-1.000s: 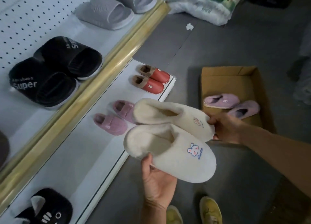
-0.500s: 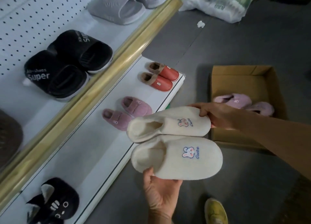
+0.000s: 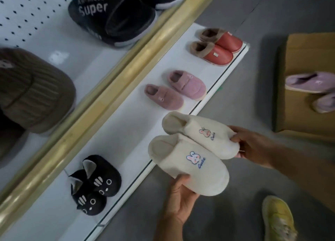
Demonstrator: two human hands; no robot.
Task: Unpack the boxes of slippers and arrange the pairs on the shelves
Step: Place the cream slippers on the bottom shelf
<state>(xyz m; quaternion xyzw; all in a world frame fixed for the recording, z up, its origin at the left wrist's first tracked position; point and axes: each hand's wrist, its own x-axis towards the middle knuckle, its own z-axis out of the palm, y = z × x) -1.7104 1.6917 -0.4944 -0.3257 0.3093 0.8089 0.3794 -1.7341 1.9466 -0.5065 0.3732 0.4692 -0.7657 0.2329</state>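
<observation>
On the bottom shelf (image 3: pixel 126 132) three pairs already stand in a row: red slippers (image 3: pixel 217 47) at the far end, pink slippers (image 3: pixel 174 89) nearer, black cat slippers (image 3: pixel 94 184) nearest. The left hand (image 3: pixel 181 197) and right hand (image 3: pixel 253 144) each grip one cream slipper (image 3: pixel 190 162) over the shelf's front edge, above the gap between pink and black. Lilac slippers (image 3: pixel 311 88) remain in the cardboard box (image 3: pixel 304 46) beyond that edge, so more unpacking seems left.
</observation>
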